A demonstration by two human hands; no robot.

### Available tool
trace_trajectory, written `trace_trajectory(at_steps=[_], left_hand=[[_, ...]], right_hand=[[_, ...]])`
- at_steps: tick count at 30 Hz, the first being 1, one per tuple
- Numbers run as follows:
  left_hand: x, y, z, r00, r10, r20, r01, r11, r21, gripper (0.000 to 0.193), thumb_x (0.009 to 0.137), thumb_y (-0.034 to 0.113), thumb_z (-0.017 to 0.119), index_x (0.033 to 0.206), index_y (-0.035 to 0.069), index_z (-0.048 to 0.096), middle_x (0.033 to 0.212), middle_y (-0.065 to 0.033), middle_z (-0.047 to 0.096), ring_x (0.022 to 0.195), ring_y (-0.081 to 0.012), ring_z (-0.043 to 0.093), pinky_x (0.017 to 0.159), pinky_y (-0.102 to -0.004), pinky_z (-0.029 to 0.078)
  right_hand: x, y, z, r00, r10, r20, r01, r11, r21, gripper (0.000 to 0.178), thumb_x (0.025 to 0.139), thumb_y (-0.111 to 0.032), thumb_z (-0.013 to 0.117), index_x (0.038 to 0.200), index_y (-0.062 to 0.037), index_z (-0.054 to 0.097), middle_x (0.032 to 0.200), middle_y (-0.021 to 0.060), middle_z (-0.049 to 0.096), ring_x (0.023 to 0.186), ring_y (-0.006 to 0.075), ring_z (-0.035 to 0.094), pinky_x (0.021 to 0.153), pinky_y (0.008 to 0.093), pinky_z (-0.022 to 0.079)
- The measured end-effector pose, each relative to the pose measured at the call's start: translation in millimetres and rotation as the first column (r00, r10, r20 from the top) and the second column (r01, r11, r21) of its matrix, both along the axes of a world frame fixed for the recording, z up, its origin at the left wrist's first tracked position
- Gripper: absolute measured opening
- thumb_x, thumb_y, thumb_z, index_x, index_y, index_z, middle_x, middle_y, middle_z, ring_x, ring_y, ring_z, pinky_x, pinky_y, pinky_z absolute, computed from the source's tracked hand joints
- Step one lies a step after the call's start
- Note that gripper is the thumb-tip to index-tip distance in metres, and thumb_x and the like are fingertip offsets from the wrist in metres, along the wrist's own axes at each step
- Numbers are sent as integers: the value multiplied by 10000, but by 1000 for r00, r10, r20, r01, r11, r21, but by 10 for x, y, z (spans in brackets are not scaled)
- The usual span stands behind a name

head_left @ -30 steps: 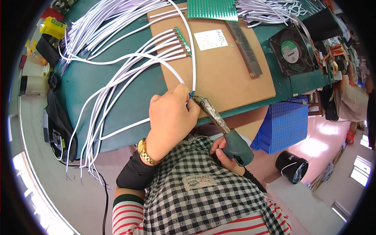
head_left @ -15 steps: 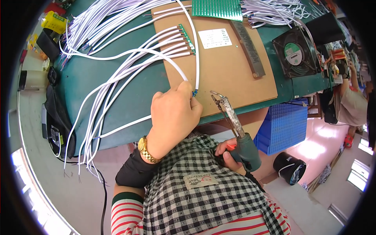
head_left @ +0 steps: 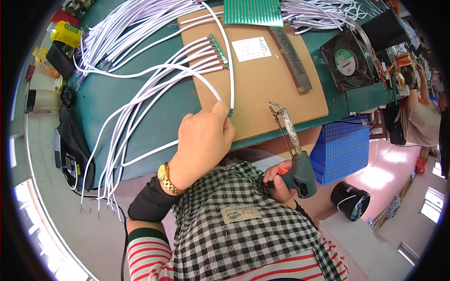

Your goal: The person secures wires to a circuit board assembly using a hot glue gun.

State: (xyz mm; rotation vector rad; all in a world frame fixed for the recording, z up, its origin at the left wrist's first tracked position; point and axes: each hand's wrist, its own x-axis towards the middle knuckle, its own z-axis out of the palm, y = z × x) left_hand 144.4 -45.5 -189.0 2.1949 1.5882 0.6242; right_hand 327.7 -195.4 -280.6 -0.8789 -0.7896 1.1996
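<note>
My left hand (head_left: pixel 204 136) is closed around a white cable (head_left: pixel 208 84) at the near edge of a brown board (head_left: pixel 262 93). Beside its fingertips, the end of another white cable (head_left: pixel 231 70) meets a small blue-green piece (head_left: pixel 230 113); what lies inside the grip is hidden. In my right hand (head_left: pixel 280 183) is a dark green soldering gun (head_left: pixel 302 175) with a red trigger, its bent tip pointing up and apart from the cables. Farther back on the board lies a green circuit strip (head_left: pixel 219 51) with several white cables attached.
A bundle of white cables (head_left: pixel 126 33) covers the far left of the green table (head_left: pixel 154 103). Toward the back are a green circuit panel (head_left: pixel 253 11), a paper label (head_left: pixel 251 49), a dark bar (head_left: pixel 293 61) and a fan (head_left: pixel 349 61). Blue crates (head_left: pixel 340 150) and a black bucket (head_left: pixel 350 200) stand at the right.
The soldering gun in my right hand has moved to the right, away from my left hand. My left hand keeps its grip; the whole view has shifted slightly.
</note>
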Motion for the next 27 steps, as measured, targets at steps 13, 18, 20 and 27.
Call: trace_trajectory(at_steps=[13,18,20,27], left_hand=[[114,862,356,901,-297,-315,270,954,-128,168,689,179,673,641,21,646,619,-114,584,607,-275,574,563,-374,453],[179,999,477,867,-481,-129,347,769,-537,253,680,256,716,596,21,681,519,-125,584,477,-221,563,515,-304,446],[179,964,413,888,-456,-51,348,742,-573,270,655,251,741,584,4,662,517,-131,576,496,-221,574,514,-305,442],[203,798,313,898,-438,-55,373,820,-434,217,620,181,748,633,-2,633,599,-127,609,574,-227,607,562,-316,469]], right_hand=[[-22,4,97,998,-54,-36,53,998,-25,351,832,-64,551,1144,-15,400,729,109,507,629,194,511,635,353,451],[41,-28,60,996,-91,-18,90,996,-28,352,829,-78,548,1142,-24,398,714,102,498,620,189,506,632,348,451],[39,-21,45,994,-107,-12,106,994,-39,352,829,-83,547,1143,-28,397,712,101,496,621,188,504,631,346,451],[17,13,117,995,-100,0,100,994,-40,356,830,-96,550,1146,-36,398,718,98,493,627,181,494,630,340,449]])
